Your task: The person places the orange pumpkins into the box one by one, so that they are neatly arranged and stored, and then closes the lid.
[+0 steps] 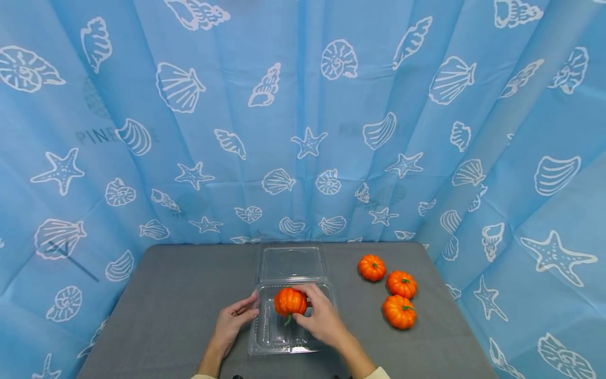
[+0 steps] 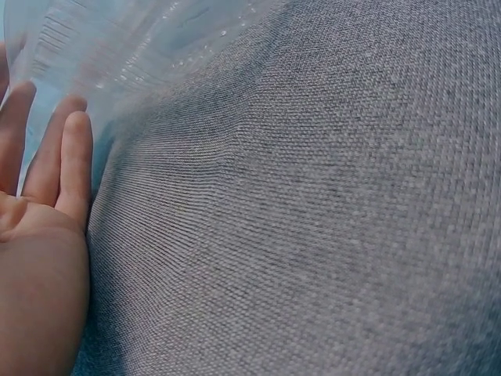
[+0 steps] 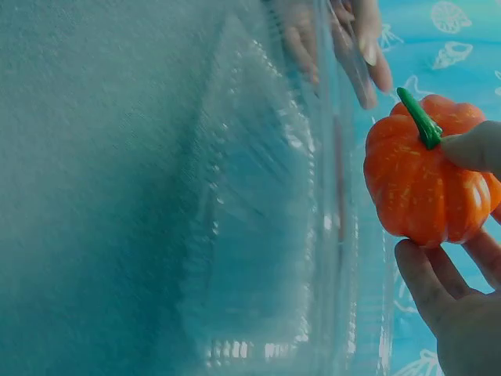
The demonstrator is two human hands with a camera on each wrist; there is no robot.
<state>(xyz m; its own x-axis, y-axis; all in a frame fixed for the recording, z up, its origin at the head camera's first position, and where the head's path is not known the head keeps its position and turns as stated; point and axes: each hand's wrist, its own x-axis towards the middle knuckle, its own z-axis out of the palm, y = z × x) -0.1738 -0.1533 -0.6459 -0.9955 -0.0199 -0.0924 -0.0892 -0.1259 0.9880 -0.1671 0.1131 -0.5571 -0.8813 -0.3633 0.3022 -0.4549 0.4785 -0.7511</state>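
An orange toy pumpkin with a green stem is pinched between the thumb and fingers of my right hand. The right wrist view shows the same pumpkin held above the clear plastic container. In the head view that container lies with its lid folded back toward the curtain. At the container's left edge is my left hand, its fingertips at the rim; whether they press it I cannot tell. Extended fingers show beside the clear plastic in the left wrist view.
Three more orange pumpkins stand to the right of the container: one at the back, one in the middle and one in front. Grey cloth covers the table. A blue shell-patterned curtain hangs behind and at the sides.
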